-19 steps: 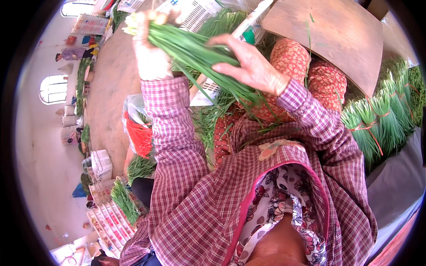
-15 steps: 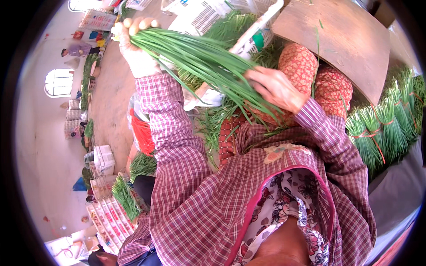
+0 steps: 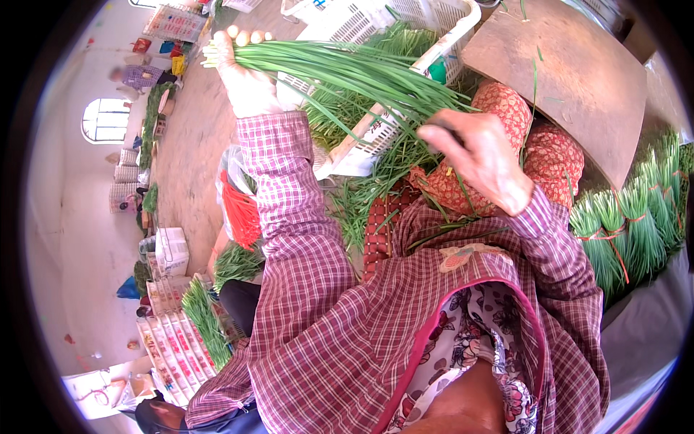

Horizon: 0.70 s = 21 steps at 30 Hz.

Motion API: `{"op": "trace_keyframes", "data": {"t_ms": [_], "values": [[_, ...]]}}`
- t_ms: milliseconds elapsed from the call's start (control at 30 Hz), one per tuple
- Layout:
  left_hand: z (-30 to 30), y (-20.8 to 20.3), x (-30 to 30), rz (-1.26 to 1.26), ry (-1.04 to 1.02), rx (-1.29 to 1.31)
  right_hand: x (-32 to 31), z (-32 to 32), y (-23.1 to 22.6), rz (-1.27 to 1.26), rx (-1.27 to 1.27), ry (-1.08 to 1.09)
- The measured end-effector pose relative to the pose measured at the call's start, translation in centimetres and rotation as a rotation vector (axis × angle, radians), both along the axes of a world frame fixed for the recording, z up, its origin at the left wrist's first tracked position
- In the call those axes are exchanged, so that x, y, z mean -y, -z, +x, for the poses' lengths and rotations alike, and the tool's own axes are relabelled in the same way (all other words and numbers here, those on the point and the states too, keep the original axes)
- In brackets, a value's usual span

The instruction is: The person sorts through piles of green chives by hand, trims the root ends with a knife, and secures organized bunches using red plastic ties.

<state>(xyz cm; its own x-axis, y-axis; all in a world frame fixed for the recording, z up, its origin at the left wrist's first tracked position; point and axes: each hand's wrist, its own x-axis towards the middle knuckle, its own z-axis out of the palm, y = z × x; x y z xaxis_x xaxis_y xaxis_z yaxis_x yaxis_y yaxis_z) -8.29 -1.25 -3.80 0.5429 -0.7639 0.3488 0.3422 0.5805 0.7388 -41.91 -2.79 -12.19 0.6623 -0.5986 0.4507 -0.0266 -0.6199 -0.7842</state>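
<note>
My left hand [image 3: 246,78], raised at the upper left, is closed around the pale stem ends of a bunch of garlic chives [image 3: 347,65]. The long green leaves stretch rightward over a white plastic basket [image 3: 455,36]. My right hand [image 3: 481,155] is held close to the leaf tips, above my lap, with its fingers curled in. What it grips, if anything, is hidden. More loose chives [image 3: 405,42] lie in the basket, and cut leaves [image 3: 354,210] are scattered beneath it and beside my leg.
A brown board [image 3: 564,72] extends beyond my knees. Tied chive bundles [image 3: 629,224] stand in a row at the right. A bag of red ties [image 3: 240,210] is beside my left arm. One person [image 3: 163,416] is at the lower left, another [image 3: 137,76] at the far left.
My right hand has drawn back from the leaves and curled its fingers. The chives in my left hand now lie straighter and flatter. The whole view has shifted slightly.
</note>
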Motion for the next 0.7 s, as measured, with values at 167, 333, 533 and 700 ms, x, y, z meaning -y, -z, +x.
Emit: {"op": "trace_keyframes", "data": {"t_ms": [167, 333, 533, 700], "values": [[-2.4, -0.2, 0.3, -0.01, -0.008, 0.008, 0.7, 3.9, 2.0, 0.067, -0.013, 0.028], [-2.1, -0.2, 0.7, -0.011, 0.063, -0.05, 1.2, 6.0, 2.4, -0.049, 0.08, 0.135], [-1.5, -0.6, 2.1, 0.118, -0.188, 0.354, 0.5, 1.2, 4.4, -0.365, -0.029, 0.022], [-3.4, -1.3, 0.6, 0.125, 0.192, 0.279, -1.5, -11.6, 5.8, -0.025, -0.362, 0.02]]}}
